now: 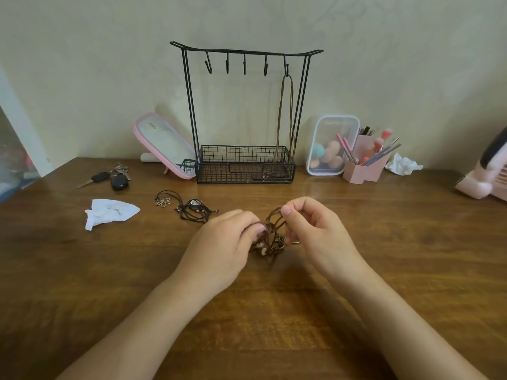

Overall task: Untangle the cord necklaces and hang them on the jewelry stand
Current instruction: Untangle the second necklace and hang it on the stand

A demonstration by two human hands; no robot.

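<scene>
I see a brown wooden tabletop [384, 270] set against a pale wall [82, 64]. Near its middle, my left hand [227, 242] and right hand [315, 229] each pinch a knotted tangle [270, 237] of brown cords. Behind them, by the wall, a black wire stand [244, 113] carries one necklace [285, 119] on its rightmost hook. More cords [186, 207] lie left of the hands, near a tissue [109, 213] and keys [109, 176].

stand [246, 111] behind tangle [270, 237] — keys [109, 176] left | pot [365, 163] right
</scene>
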